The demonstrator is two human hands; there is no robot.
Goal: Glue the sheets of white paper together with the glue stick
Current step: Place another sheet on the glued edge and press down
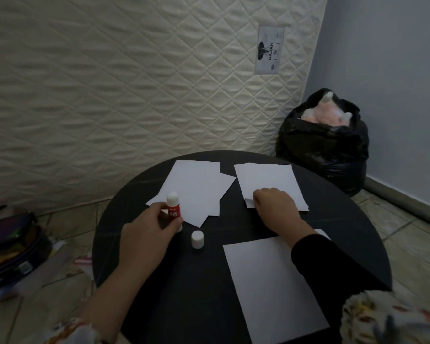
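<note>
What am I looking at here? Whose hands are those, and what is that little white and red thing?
The camera sits on a person's head and looks down, so you see their own two hands. The left hand holds a glue stick upright, with its cap standing off beside it. The right hand presses on a stack of white paper. More white sheets and one big sheet lie on the round black table.

paper groups: 3 – left pile (194,189), right pile (271,182), near sheet (271,281) | glue stick (173,207): 1 | loose cap (197,239): 1 | hands: 2 – left (147,234), right (273,207)
</note>
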